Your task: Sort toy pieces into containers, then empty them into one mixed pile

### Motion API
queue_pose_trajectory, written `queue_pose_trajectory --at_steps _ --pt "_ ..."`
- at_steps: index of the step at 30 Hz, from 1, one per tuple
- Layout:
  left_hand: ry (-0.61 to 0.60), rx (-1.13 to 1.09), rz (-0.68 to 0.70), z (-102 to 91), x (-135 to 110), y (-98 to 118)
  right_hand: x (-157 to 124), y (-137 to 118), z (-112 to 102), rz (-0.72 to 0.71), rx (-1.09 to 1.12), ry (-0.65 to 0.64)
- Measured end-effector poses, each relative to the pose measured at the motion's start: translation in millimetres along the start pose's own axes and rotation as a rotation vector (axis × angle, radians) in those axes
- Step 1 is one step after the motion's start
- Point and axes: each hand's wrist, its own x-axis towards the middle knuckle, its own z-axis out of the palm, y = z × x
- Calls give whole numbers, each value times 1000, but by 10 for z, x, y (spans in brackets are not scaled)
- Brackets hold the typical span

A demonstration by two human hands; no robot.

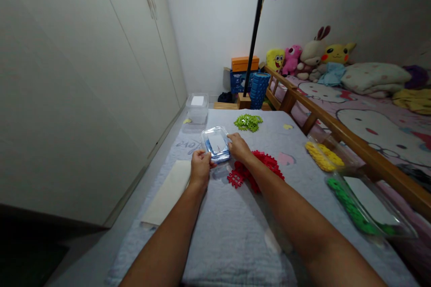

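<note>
Both of my hands grip a clear plastic container (216, 142) with blue pieces inside and a white label on its lid. My left hand (200, 166) pinches its near left corner, fingers closed at the rim. On the right side, my right hand (238, 147) holds the edge with its fingers closed. Below my right forearm lies a heap of red interlocking plastic pieces (269, 163), partly covered by the arm. Farther back sits a pile of lime-green plastic pieces (248, 122). A cream-coloured flat board or pad (168, 193) lies left of my left forearm.
A clear box (197, 106) with a white label stands at the back left. On the right are containers with yellow pieces (325, 156) and green pieces (353, 206), beside a wooden bed rail (330, 130). A white cupboard (101, 76) lines the left.
</note>
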Motion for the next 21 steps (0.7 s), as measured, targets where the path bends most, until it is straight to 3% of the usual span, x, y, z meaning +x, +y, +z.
queue_pose_trajectory --at_steps 21 --pt "-49 84 93 -30 -21 -8 -94 -48 34 23 -72 49"
